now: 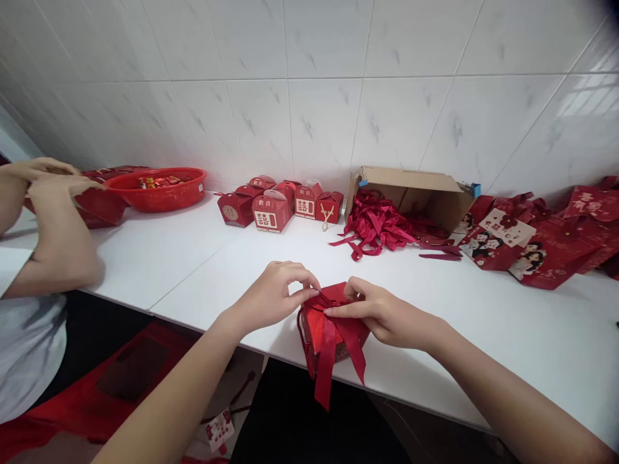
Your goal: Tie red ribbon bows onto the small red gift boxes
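A red gift box (pixel 355 332) sits at the table's front edge, directly before me. Across its top lies a red ribbon (pixel 327 361), its two tails hanging down over the near side. My left hand (pixel 283 293) pinches the ribbon between thumb and forefinger at the box's upper left. From the right, my right hand (pixel 370 309) has its fingers closed at the knot area, with the forefinger against the ribbon; its grip is partly hidden. A dark red cord (pixel 302 335) hangs at the box's left side.
Along the wall stand several small red boxes (pixel 272 211). A cardboard box (pixel 435 193) spills red ribbons (pixel 380 222); printed red bags (pixel 556 248) crowd the right. At left are a red basin (pixel 167 200) of wrapped sweets and another person's arm (pixel 68 238).
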{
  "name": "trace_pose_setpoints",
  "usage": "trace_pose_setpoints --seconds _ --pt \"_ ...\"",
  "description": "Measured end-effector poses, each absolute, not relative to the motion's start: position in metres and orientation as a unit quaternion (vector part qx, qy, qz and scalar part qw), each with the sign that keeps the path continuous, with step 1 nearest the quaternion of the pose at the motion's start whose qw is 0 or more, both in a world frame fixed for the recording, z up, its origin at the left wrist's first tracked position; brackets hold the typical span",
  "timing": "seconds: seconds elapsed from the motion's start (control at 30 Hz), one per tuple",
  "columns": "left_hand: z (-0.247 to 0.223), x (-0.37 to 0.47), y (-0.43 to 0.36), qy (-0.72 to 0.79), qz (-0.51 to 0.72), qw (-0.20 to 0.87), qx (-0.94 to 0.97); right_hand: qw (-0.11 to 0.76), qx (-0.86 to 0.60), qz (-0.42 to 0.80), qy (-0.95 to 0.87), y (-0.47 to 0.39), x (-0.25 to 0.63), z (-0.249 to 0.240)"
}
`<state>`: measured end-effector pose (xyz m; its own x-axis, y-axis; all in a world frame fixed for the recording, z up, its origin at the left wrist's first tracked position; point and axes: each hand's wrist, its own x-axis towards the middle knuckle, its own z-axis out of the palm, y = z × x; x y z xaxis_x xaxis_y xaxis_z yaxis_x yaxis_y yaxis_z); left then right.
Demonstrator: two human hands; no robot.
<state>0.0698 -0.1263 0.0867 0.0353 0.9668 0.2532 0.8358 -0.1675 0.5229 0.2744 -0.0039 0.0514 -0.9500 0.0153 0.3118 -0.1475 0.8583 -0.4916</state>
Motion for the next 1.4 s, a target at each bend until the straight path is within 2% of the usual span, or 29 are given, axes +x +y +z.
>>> trace_pose_setpoints --seconds 0.2,0.37,0.7,0.97,1.2,1.4 --pt "0.083 0.069 -0.125 0.584 0.28 0.234 0.725 0.154 0.041 0.312 -0.937 -0.002 0.274 0.049" --pt "0.08 0.07 -0.124 0.568 0.28 0.281 0.721 0.171 0.049 0.328 -0.928 0.0 0.274 0.047" --pt "0.066 0.095 -0.115 0.56 0.446 0.323 0.619 0.223 0.041 0.356 -0.907 -0.004 0.273 0.049" --pt "0.066 0.101 -0.117 0.581 0.456 0.311 0.598 0.269 -0.094 0.562 -0.776 -0.01 0.27 0.046" --pt "0.064 0.1 -0.117 0.583 0.459 0.325 0.586 0.32 -0.107 0.619 -0.71 -0.003 0.27 0.043" --pt "0.059 0.096 -0.119 0.593 0.463 0.333 0.568 0.323 -0.112 0.666 -0.663 -0.001 0.271 0.041"
